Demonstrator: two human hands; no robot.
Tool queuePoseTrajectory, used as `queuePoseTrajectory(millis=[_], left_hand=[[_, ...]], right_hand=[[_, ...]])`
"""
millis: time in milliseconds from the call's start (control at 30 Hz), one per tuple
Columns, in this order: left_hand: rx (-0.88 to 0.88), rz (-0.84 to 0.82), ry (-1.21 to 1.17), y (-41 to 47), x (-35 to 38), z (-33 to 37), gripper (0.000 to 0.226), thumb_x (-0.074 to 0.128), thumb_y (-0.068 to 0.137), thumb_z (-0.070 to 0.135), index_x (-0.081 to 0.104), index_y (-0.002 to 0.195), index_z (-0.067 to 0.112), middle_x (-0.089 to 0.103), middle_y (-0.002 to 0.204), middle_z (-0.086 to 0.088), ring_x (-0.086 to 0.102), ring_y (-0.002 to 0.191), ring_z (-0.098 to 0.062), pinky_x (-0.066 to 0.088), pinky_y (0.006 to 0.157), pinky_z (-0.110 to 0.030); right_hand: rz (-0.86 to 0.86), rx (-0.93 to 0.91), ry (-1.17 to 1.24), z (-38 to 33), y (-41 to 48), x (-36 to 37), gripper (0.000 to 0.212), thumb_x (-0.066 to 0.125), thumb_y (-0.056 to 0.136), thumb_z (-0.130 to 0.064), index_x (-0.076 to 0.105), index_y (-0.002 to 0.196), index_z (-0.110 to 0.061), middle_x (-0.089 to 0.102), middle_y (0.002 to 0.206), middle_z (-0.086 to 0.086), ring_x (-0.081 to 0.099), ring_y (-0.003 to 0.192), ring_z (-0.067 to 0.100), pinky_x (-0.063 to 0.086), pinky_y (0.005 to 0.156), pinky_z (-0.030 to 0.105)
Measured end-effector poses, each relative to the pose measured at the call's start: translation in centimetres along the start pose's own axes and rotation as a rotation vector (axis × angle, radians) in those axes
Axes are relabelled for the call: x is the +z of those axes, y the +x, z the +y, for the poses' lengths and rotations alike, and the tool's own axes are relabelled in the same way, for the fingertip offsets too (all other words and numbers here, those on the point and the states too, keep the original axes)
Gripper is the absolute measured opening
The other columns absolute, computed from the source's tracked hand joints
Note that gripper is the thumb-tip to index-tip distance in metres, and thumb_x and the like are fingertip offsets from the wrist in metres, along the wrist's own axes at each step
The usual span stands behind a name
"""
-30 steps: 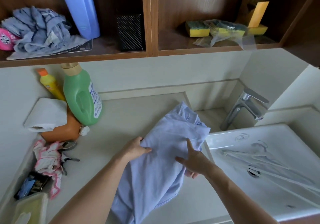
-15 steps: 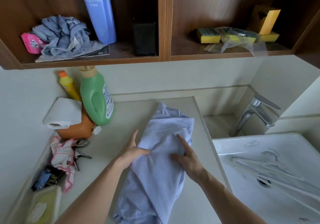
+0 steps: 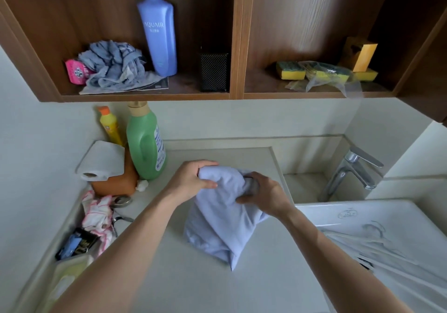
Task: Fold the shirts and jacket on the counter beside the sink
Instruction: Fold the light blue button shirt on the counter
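Hanging below left grip (image 3: 193, 179) and right grip (image 3: 266, 196) (both clenched on it) is the shirt (image 3: 225, 228).

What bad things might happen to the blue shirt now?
1. The left hand and right hand bunch the shirt at its top, so it may end up creased rather than neatly folded.
2. The sink lies right beside the right hand; a loose end might slide in onto the hangers.
3. The green bottle stands close to the left hand and might get knocked.
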State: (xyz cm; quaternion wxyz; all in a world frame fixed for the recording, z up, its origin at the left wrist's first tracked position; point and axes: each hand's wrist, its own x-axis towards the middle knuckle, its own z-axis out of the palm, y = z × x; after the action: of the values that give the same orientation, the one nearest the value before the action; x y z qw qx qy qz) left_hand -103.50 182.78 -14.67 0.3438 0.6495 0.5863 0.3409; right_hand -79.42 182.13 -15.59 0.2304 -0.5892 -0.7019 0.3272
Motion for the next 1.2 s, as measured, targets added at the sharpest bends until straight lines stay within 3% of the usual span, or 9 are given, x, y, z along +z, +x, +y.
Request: queuePoseTrajectory(millis=[67, 167, 300, 567, 700, 900, 1000, 1100, 1200], left_hand=[[0.038, 0.061, 0.062, -0.5, -0.6, 1.0, 0.054, 0.091, 0.067, 0.016, 0.073, 0.116, 0.027, 0.071, 0.104, 0.023, 0.063, 0.099, 0.005, 0.039, 0.079, 0.001], [0.046, 0.109, 0.143, -1.5, -1.2, 2.5, 0.042, 0.091, 0.066, 0.022, 0.077, 0.104, 0.031, 0.074, 0.093, 0.022, 0.066, 0.091, 0.003, 0.043, 0.075, -0.005], [0.074, 0.162, 0.243, -2.7, -1.2, 4.1, 0.028, 0.089, 0.069, 0.031, 0.078, 0.095, 0.032, 0.072, 0.084, 0.022, 0.062, 0.078, 0.013, 0.041, 0.065, -0.002], [0.321, 0.137, 0.298, -5.7, 2.2, 9.1, 0.022, 0.087, 0.071, 0.023, 0.079, 0.091, 0.024, 0.070, 0.085, 0.007, 0.058, 0.073, -0.005, 0.040, 0.067, -0.014], [0.416, 0.041, 0.293, -7.2, 3.1, 11.2, 0.021, 0.085, 0.073, 0.017, 0.079, 0.091, 0.024, 0.068, 0.087, 0.006, 0.057, 0.078, -0.005, 0.039, 0.071, -0.014], [0.366, -0.144, 0.397, -9.6, 2.3, 10.8, 0.074, 0.092, 0.059, 0.035, 0.053, 0.120, 0.028, 0.038, 0.139, 0.007, 0.040, 0.128, -0.007, 0.038, 0.101, -0.020], [0.135, -0.271, 0.389, -11.0, 2.5, 10.0, 0.095, 0.089, 0.052, 0.047, 0.038, 0.133, 0.045, 0.058, 0.118, 0.020, 0.057, 0.107, -0.003, 0.048, 0.086, -0.019], [0.069, -0.339, 0.412, -12.7, 2.8, 9.0, 0.058, 0.087, 0.055, 0.054, 0.057, 0.104, 0.044, 0.062, 0.091, 0.032, 0.058, 0.085, 0.014, 0.043, 0.066, -0.004], [0.004, -0.373, 0.249, -14.9, 3.2, 8.1, 0.049, 0.082, 0.056, 0.065, 0.069, 0.079, 0.024, 0.071, 0.073, 0.014, 0.066, 0.069, -0.001, 0.045, 0.058, -0.013]], right_hand=[[0.084, -0.025, -0.014, -0.2, -0.2, -0.8, 0.022, 0.084, 0.071, -0.036, 0.068, 0.083, -0.026, 0.069, 0.074, -0.007, 0.064, 0.075, 0.014, 0.043, 0.059, 0.015], [0.169, -0.082, -0.089, 0.0, -0.5, -1.9, 0.032, 0.083, 0.073, -0.036, 0.057, 0.060, -0.023, 0.054, 0.064, -0.003, 0.052, 0.070, 0.013, 0.040, 0.061, 0.025], [0.160, -0.250, -0.282, -0.2, -1.0, -3.7, 0.026, 0.081, 0.078, -0.035, 0.073, 0.086, -0.011, 0.061, 0.103, -0.003, 0.043, 0.124, 0.010, 0.034, 0.091, 0.016], [-0.160, -0.202, -0.188, -2.0, -5.1, -4.6, 0.099, 0.074, 0.057, -0.072, 0.027, 0.140, -0.046, 0.058, 0.123, -0.015, 0.057, 0.110, 0.013, 0.044, 0.087, 0.031], [-0.004, -0.319, -0.159, -1.2, -6.2, -3.5, 0.034, 0.075, 0.078, -0.048, 0.046, 0.093, -0.038, 0.053, 0.065, -0.021, 0.053, 0.064, -0.001, 0.034, 0.060, 0.026], [-0.014, -0.502, -0.035, -0.9, -9.5, -4.6, 0.020, 0.068, 0.082, -0.035, 0.053, 0.095, -0.035, 0.060, 0.073, -0.017, 0.053, 0.067, 0.006, 0.045, 0.063, 0.025], [0.001, -0.540, 0.035, -0.7, -11.5, -5.6, 0.027, 0.069, 0.083, -0.018, 0.052, 0.089, -0.038, 0.059, 0.073, -0.022, 0.053, 0.067, 0.003, 0.041, 0.061, 0.019], [0.023, -0.552, 0.036, -0.6, -14.5, -6.8, 0.027, 0.069, 0.084, -0.010, 0.057, 0.089, -0.033, 0.062, 0.077, -0.020, 0.054, 0.071, -0.004, 0.043, 0.064, 0.016], [0.075, -0.518, 0.062, -0.7, -17.8, -7.6, 0.019, 0.070, 0.087, -0.010, 0.061, 0.091, -0.026, 0.063, 0.080, -0.013, 0.053, 0.077, -0.002, 0.048, 0.067, 0.025]])
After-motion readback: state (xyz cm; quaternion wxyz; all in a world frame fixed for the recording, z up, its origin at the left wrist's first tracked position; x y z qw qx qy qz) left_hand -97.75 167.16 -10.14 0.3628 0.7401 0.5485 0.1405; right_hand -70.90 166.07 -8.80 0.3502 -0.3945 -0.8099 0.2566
